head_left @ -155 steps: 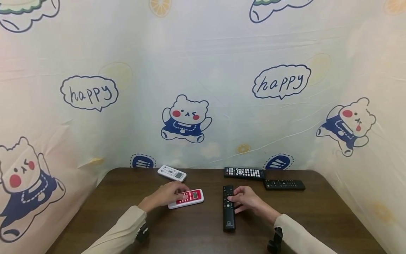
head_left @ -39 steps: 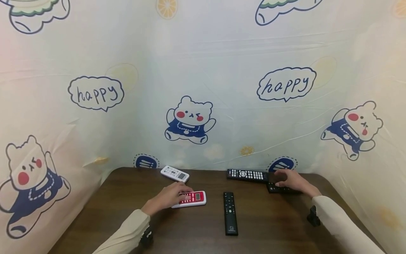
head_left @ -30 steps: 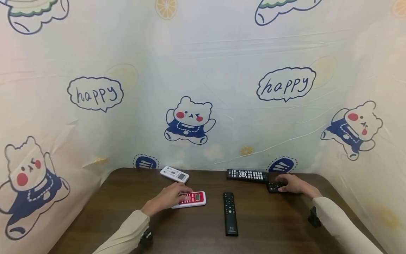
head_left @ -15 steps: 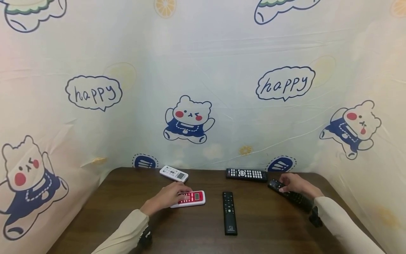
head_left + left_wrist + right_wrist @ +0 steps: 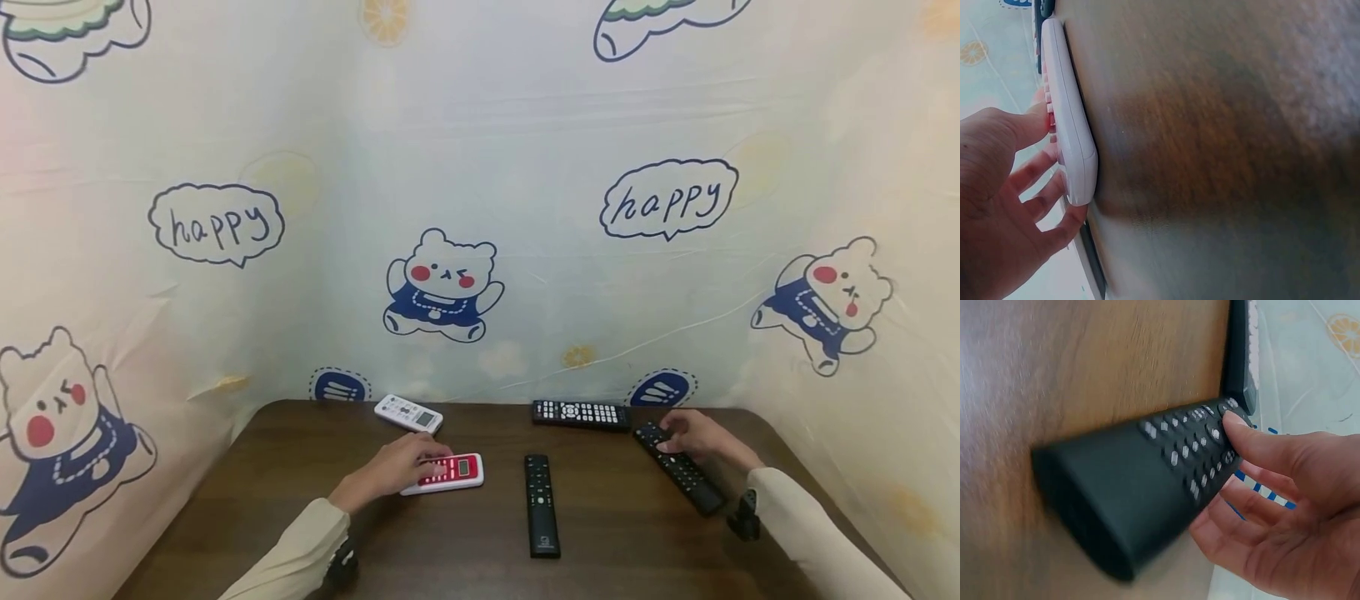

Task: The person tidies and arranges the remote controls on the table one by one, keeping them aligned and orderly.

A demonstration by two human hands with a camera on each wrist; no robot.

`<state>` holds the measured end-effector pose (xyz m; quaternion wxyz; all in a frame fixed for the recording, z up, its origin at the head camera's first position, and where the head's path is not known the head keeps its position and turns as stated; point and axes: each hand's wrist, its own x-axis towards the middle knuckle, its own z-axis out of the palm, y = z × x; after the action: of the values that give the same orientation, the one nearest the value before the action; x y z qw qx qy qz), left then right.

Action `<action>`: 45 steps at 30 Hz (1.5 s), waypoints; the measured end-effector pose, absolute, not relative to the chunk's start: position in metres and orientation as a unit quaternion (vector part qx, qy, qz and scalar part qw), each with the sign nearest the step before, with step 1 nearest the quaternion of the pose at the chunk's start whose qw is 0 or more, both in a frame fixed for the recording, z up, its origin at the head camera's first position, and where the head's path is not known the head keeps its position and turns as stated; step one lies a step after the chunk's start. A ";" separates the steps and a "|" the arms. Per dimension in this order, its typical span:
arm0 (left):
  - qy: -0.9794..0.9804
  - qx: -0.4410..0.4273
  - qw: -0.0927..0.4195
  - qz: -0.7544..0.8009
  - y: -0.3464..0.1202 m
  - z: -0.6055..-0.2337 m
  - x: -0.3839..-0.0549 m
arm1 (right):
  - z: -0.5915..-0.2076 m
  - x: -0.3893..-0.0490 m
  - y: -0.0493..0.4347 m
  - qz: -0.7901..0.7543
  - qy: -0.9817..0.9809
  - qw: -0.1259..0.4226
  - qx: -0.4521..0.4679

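My left hand [image 5: 390,468] grips a red-and-white remote control [image 5: 465,471] at the left centre of the table. In the left wrist view, its thumb lies on the buttons of the white-sided remote [image 5: 1072,119] and the fingers reach along the other edge. At the right, my right hand [image 5: 701,435] pinches the far end of a black remote control [image 5: 692,483], which lies slanted towards the right front. Seen from the right wrist, the thumb presses on the button face of this black remote [image 5: 1110,487], while the fingers curl at its side.
Another black remote [image 5: 542,508] lies lengthwise between my hands on the brown table [image 5: 465,550]. At the back edge are a white remote [image 5: 408,414] and a black one with white buttons [image 5: 581,414]. A printed curtain [image 5: 525,200] hangs behind.
My right hand has gone from the middle black remote to the one on the right. That remote has turned from crosswise to slanted, its near end swinging towards the front. My left hand keeps its grip.
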<state>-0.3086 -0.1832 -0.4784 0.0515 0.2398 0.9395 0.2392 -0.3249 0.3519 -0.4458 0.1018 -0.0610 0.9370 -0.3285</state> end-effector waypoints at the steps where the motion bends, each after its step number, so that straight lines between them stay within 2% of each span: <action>1: 0.940 0.238 0.052 0.239 -0.184 -0.479 -0.308 | -0.446 -0.324 0.351 -0.339 0.933 0.106 -0.063; 8: 0.941 0.240 0.049 0.235 -0.184 -0.480 -0.307 | -0.443 -0.317 0.344 -0.399 0.907 0.118 -0.067; 24: 0.940 0.242 0.050 0.237 -0.183 -0.480 -0.310 | -0.434 -0.309 0.328 -0.506 0.849 0.154 0.009; 45: 0.939 0.242 0.055 0.237 -0.183 -0.481 -0.311 | -0.434 -0.296 0.284 -0.545 0.814 0.201 -0.023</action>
<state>-0.3110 -0.1832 -0.4806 0.0551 0.2421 0.9393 0.2369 -0.2959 0.2836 -0.4344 0.2006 -0.0233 0.8136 -0.5453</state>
